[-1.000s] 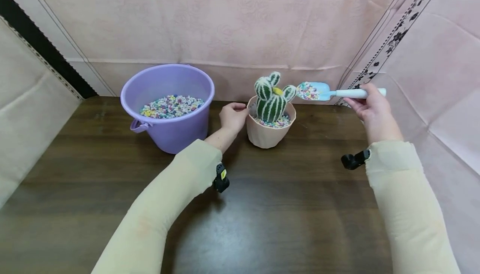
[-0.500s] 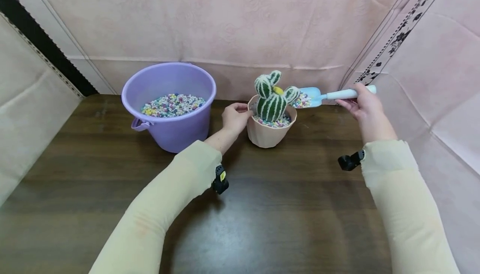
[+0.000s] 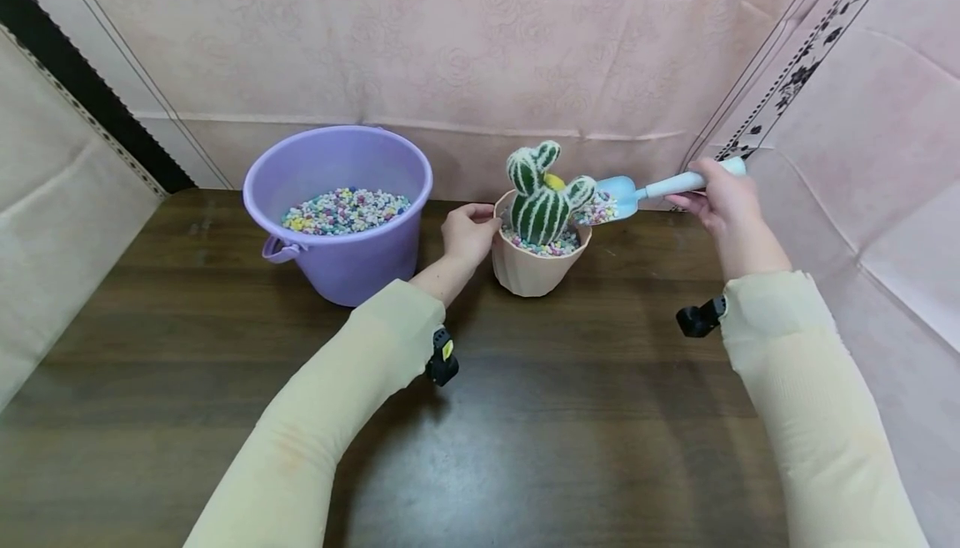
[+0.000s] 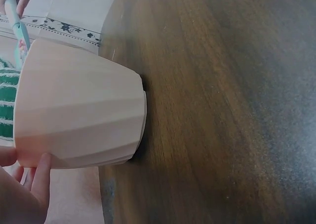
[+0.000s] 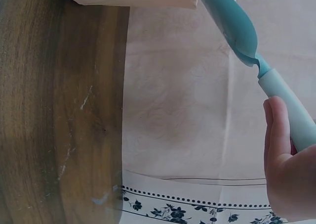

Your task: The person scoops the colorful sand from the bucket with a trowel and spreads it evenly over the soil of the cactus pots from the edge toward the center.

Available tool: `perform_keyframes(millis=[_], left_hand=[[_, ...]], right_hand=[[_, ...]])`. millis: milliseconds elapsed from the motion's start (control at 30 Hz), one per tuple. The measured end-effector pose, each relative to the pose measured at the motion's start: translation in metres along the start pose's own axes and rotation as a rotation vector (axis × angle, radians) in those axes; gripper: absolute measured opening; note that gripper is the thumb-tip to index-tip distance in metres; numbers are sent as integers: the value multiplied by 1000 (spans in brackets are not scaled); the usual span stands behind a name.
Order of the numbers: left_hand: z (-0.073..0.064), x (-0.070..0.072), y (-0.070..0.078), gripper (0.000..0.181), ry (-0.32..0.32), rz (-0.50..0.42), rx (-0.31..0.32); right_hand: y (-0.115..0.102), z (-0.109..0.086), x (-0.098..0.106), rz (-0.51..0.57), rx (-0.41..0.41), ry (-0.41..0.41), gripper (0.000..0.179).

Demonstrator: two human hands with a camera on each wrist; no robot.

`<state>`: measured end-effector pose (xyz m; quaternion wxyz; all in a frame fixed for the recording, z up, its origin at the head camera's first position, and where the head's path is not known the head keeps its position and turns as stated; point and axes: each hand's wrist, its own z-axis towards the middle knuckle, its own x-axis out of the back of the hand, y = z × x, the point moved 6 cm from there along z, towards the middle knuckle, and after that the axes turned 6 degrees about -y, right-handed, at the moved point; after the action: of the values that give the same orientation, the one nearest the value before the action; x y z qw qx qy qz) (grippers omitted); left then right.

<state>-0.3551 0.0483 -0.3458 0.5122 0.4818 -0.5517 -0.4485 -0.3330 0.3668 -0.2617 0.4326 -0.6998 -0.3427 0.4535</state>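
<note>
A green-and-white striped cactus (image 3: 542,216) with a yellow tip stands in a cream flowerpot (image 3: 532,273), among multicoloured pebbles (image 3: 558,243). At the pot's left rim, my left hand (image 3: 467,239) holds on with thumb and fingers; in the left wrist view its fingertips (image 4: 43,169) lie against the pot wall. My right hand (image 3: 723,202) grips the pale handle of a light-blue garden trowel (image 3: 621,196). The trowel's blade slants down to the pot's right rim, carrying more pebbles (image 3: 597,209), and the cactus arm partly hides its tip. In the right wrist view the blade's underside shows.
A purple bucket (image 3: 337,268) holding many coloured pebbles (image 3: 345,212) stands left of the pot, its handle hanging at the front left. Everything rests on a dark wooden table (image 3: 525,414). Pale patterned cloth (image 3: 450,47) rises behind and at both sides.
The right hand has brought the trowel left and lowered it, tilting its blade down at the pot's right rim. The left hand stays at the pot, which has hardly moved.
</note>
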Motion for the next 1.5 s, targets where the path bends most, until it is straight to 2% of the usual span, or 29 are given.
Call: perform_keyframes(millis=[167, 400, 633, 900, 1033, 1200, 1500], left_hand=[[1, 0, -2, 22, -8, -25, 4], [3, -1, -4, 23, -9, -17, 2], [2, -1, -1, 24, -16, -10, 0], [1, -1, -1, 24, -13, -19, 2], [1, -2, -1, 25, -15, -26, 2], [1, -2, 0, 25, -15, -19, -2], [0, -2, -1, 24, -10, 1, -2]], right_hand=[[-4, 0, -7, -42, 23, -3, 20], [-8, -6, -18, -136, 73, -8, 13], [-14, -9, -32, -151, 109, -4, 14], [-19, -10, -46, -184, 169, -45, 14], [-21, -11, -49, -238, 206, -55, 12], [-24, -12, -50, -246, 238, -91, 12], [-24, -15, -51, -306, 245, -121, 11]])
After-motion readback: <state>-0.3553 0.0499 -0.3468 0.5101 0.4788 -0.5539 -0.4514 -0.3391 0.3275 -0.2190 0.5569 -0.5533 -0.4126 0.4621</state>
